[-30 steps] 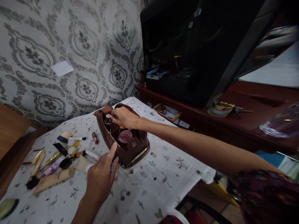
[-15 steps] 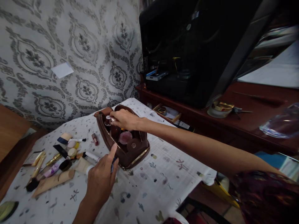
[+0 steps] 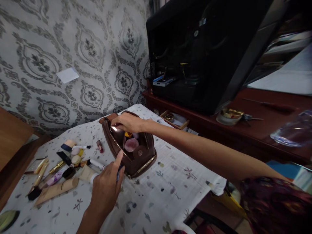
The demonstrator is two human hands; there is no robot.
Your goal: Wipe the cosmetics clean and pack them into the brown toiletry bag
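A brown makeup bag (image 3: 143, 162) lies unzipped on the patterned white cloth (image 3: 156, 198). Inside show a round pinkish item (image 3: 131, 145) and a small yellow-orange one (image 3: 128, 134). My right hand (image 3: 129, 123) reaches in at the far end, fingers closed around a shiny silvery item (image 3: 115, 129) whose kind is unclear. My left hand (image 3: 106, 183) is at the bag's near left side, index finger stretched onto the zipped edge. A blue bit (image 3: 119, 171) shows between its thumb and index finger; I cannot tell whether it is held.
Left of the bag lie several cosmetics: a beige tube (image 3: 57, 191), a dark-bristled brush (image 3: 35, 193), a small lipstick-like tube (image 3: 99, 146) and a white pen-like stick (image 3: 97, 163). Behind stands a dark television (image 3: 195, 58) on a reddish cabinet (image 3: 258, 123) with an open drawer (image 3: 176, 122).
My right hand has shifted slightly within the bag, and the silvery item now catches the light. More of the yellow-orange item shows. My left hand stays in place.
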